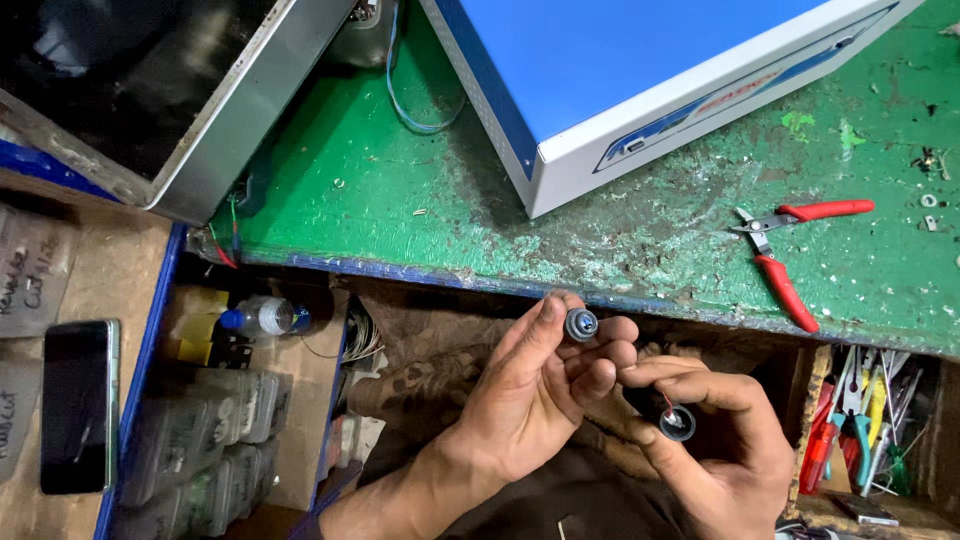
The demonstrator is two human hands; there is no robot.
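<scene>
My right hand [725, 440] is nearest, low at the right, fingers curled tight around a dark cylinder [668, 415]; its round open end faces up at me, with a touch of red inside. Just above it, my left hand [545, 395] pinches a small grey round cap [581, 324] between thumb and fingertips, held up in front of the bench edge. The two parts are near each other but not touching; my knuckles nearly meet between them.

Below the bench on the left sit clear plastic boxes [215, 420], a small bottle [262, 316] with a blue cap, and a dark phone [78, 405] lying flat on a brown ledge. To my right, a tray holds a jumble of tools [860, 425] with red and teal handles.

Beyond my hands lies the worn green bench [400, 190], paint scraped through in patches. Red-handled cutters [790, 255] lie open on it at the right. Farther back stand a blue and white box [640, 70] and, at the left, a dark metal case [150, 90].
</scene>
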